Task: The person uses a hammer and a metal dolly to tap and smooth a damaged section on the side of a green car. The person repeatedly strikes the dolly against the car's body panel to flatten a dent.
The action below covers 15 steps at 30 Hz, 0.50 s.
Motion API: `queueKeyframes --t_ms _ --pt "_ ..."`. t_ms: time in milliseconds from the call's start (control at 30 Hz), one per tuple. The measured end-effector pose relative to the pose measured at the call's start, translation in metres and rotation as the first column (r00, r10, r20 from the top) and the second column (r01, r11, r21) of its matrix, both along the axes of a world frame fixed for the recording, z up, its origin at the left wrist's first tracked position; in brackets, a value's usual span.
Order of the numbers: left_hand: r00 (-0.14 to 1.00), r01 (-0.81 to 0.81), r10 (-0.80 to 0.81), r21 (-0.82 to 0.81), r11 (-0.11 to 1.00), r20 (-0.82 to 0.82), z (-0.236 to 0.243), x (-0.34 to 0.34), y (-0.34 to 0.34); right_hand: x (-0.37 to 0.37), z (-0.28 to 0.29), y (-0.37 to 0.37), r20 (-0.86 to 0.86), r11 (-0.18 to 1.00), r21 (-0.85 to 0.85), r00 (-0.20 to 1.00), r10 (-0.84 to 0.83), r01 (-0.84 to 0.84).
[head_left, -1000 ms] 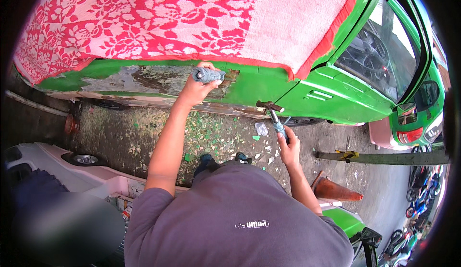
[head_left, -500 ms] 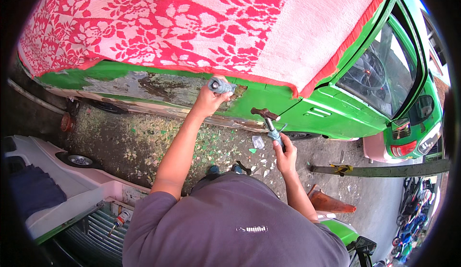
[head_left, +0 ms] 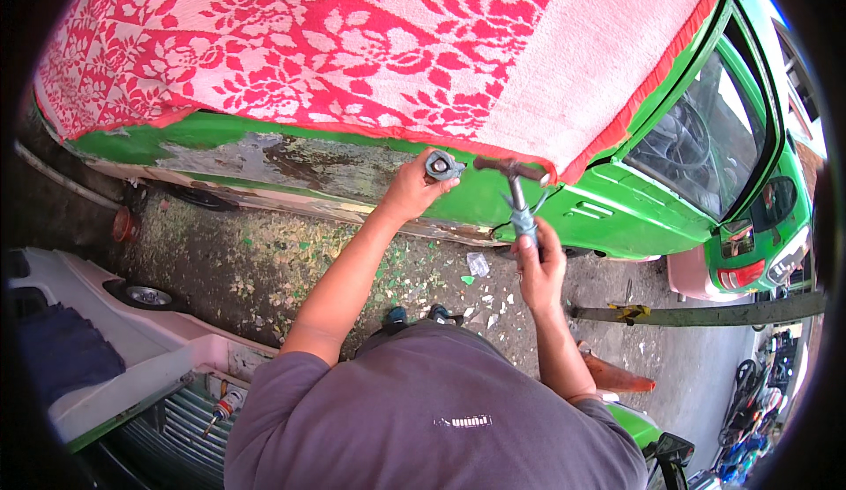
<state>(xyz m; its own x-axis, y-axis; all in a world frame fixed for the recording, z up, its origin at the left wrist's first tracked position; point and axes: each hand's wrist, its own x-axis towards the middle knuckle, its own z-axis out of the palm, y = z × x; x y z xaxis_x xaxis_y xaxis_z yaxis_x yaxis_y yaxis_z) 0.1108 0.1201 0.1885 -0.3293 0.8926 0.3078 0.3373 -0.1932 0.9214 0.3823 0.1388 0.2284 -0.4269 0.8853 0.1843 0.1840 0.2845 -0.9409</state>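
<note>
My left hand (head_left: 412, 189) is closed round a short grey-blue tool (head_left: 443, 166), seen nearly end-on with a dark round end. It is held up close to the side panel of a green van (head_left: 582, 211), at the right end of a scraped, bare patch (head_left: 344, 164). In my right hand (head_left: 541, 265) I grip a hammer (head_left: 517, 192) by its handle, which is wrapped in blue-grey material with loose strips. The brown hammer head points toward the van, just right of the left hand's tool, with a gap between them.
A red-and-pink floral blanket (head_left: 352, 49) covers the van's upper side. Paint flakes (head_left: 264, 261) litter the ground. Behind on the left stands a white and pink vehicle (head_left: 211, 340) with a spray can (head_left: 227, 402) on it. A metal post (head_left: 705, 314) and orange cone (head_left: 617, 374) are at right.
My left hand has moved right along the panel with its tool, whose end now faces up more. The hammer has been raised and brought closer to the van.
</note>
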Motion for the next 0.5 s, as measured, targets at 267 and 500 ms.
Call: queueKeyframes --t_ms 267,500 --pt "0.991 0.056 -0.069 -0.114 0.992 -0.114 0.009 0.005 -0.001 -0.008 0.058 -0.001 0.342 0.884 0.444 0.94 -0.02 -0.143" --pt "0.992 0.118 -0.12 -0.046 0.992 -0.046 0.01 0.001 0.004 0.001 0.057 -0.014 0.1 0.868 0.497 0.992 -0.072 0.013"
